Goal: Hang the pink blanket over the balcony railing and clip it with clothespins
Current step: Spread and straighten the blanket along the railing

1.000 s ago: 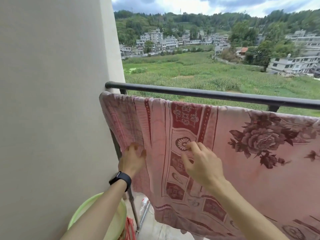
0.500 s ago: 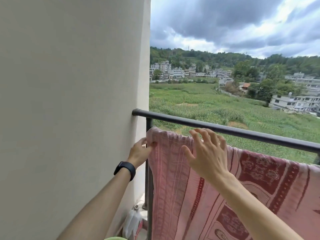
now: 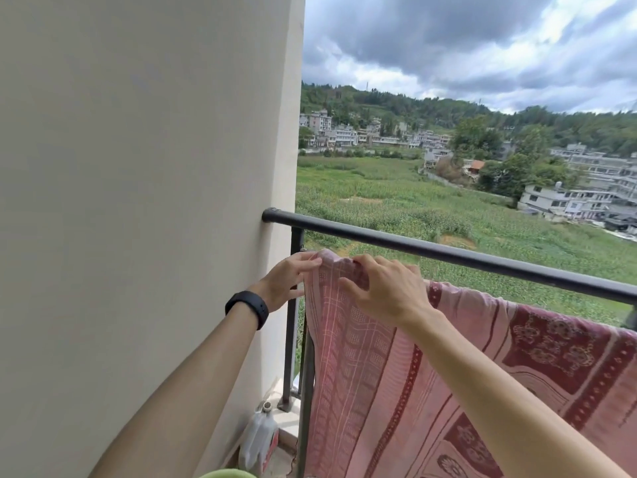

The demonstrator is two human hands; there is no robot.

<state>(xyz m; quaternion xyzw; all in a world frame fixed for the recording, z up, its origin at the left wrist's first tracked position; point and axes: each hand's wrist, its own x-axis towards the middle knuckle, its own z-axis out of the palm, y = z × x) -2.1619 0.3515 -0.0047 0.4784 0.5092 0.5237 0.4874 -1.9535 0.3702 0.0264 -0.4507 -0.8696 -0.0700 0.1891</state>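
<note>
The pink blanket (image 3: 396, 391), patterned in dark red, hangs down on the near side, its top edge just below the black railing bar (image 3: 448, 253). My left hand (image 3: 289, 277), with a black band at the wrist, pinches the blanket's top left corner beside the railing post. My right hand (image 3: 386, 288) grips the top edge right next to it, fingers curled over the cloth. No clothespins are in sight.
A beige wall (image 3: 138, 201) fills the left side and meets the railing's end. A white plastic jug (image 3: 258, 439) stands on the floor by the railing post (image 3: 293, 322). A green basin rim (image 3: 224, 473) peeks in at the bottom. Beyond the railing lie fields and houses.
Both hands have risen from the blanket's face to its top left corner. My right hand, spread open half a second ago, now closes on the top edge. The view has tilted upward.
</note>
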